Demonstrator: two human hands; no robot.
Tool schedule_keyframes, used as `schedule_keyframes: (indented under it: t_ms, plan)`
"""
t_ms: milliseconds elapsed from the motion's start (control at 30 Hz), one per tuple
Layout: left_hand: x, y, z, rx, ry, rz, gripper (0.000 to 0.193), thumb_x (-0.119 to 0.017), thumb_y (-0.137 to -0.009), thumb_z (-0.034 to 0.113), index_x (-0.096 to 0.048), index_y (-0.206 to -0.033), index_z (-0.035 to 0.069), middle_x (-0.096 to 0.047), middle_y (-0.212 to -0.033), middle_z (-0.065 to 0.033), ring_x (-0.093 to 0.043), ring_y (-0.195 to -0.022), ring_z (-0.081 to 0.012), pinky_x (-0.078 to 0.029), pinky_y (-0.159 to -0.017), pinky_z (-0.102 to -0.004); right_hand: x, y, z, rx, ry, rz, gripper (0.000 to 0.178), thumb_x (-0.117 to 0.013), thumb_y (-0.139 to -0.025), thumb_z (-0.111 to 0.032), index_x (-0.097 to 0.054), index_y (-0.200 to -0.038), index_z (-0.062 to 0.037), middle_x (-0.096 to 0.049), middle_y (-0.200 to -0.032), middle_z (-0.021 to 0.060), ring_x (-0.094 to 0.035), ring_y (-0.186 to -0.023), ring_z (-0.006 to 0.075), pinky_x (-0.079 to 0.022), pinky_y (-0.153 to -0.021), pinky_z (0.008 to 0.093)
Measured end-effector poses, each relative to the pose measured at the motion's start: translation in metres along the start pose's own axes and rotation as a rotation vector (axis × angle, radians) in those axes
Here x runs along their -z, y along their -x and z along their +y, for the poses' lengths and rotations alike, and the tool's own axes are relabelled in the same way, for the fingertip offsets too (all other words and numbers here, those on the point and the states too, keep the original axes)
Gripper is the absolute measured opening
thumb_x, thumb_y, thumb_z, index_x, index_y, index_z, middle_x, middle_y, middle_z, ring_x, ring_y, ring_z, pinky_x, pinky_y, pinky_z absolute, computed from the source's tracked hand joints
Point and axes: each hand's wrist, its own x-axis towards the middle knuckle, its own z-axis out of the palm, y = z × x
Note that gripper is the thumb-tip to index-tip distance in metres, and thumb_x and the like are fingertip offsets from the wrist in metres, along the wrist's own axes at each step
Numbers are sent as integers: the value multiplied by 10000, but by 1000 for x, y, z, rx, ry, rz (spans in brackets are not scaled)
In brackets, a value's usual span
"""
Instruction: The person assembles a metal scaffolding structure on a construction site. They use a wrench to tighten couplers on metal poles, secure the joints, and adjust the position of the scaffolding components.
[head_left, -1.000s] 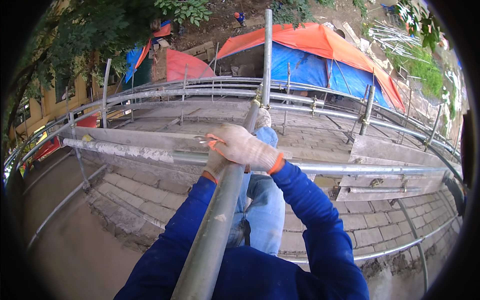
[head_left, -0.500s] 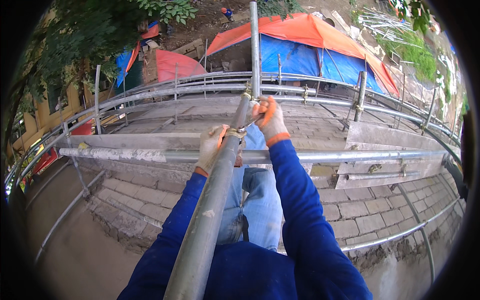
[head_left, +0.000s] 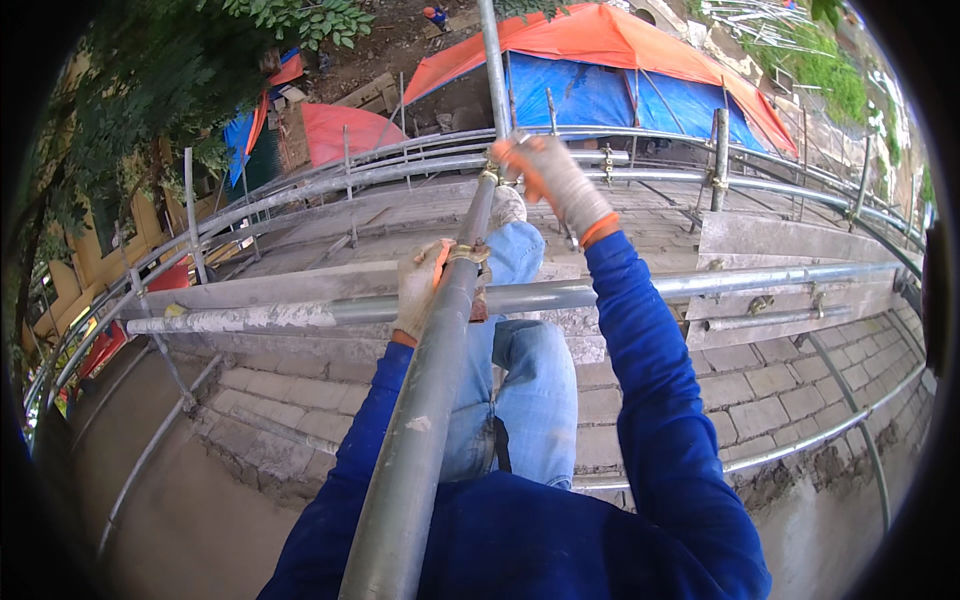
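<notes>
A long grey scaffold pipe (head_left: 415, 430) runs away from my chest, crossing over a level pipe (head_left: 600, 292). A metal clamp (head_left: 468, 253) sits around it near the crossing. My left hand (head_left: 415, 288), in a pale glove with orange fingertips, is closed around the long pipe beside this clamp; some fingers are hidden beneath it. My right hand (head_left: 555, 180), gloved alike and blurred, is raised near the upright pipe (head_left: 494, 75) and a second clamp (head_left: 490, 172). Its fingers are curled, and the metal end of what looks like a spanner (head_left: 571, 236) shows below it.
Curved guard rails (head_left: 400, 170) cross ahead, with a short upright post (head_left: 720, 160) at the right. Below lie rows of tiles or blocks (head_left: 750, 415) and grey boards (head_left: 780, 240). Orange and blue tarpaulins (head_left: 590, 95) cover the ground beyond. Trees (head_left: 150, 110) overhang the left.
My right hand has moved off the near clamp, lifting up and slightly right with the tool. My left hand stays by the clamp. My view has shifted slightly.
</notes>
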Motion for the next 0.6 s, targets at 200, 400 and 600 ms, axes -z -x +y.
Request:
schedule_keyframes:
  t_ms: [200,400,600]
  plan:
    - [-35,15,76,-120,-120,-178,263,-587,-1058,204,-648,-1223,8,-699,-1005,-72,-668,-840,-133,-569,-719,-290,-48,18,55,251,749,-177,493,-726,-848,-580,-771,-996,-112,-716,-773,158,-704,-730,312,-557,-703,442]
    - [-26,8,41,-124,9,-78,246,-586,-1046,166,-640,-1233,15,-701,-1062,-65,-673,-785,-153,-570,-663,-298,-40,27,30,168,610,-316,401,-830,-836,-397,-738,-875,-8,-632,-668,107,-625,-643,194,-518,-628,389]
    - [9,-2,37,-690,-1157,-196,506,-641,-961,233,-547,-1435,83,-685,-1234,-124,-680,-1030,-302,-555,-905,-340,-33,29,21,299,575,-398,312,-822,-850,-310,-742,-935,-21,-622,-664,85,-608,-639,181,-489,-591,376]
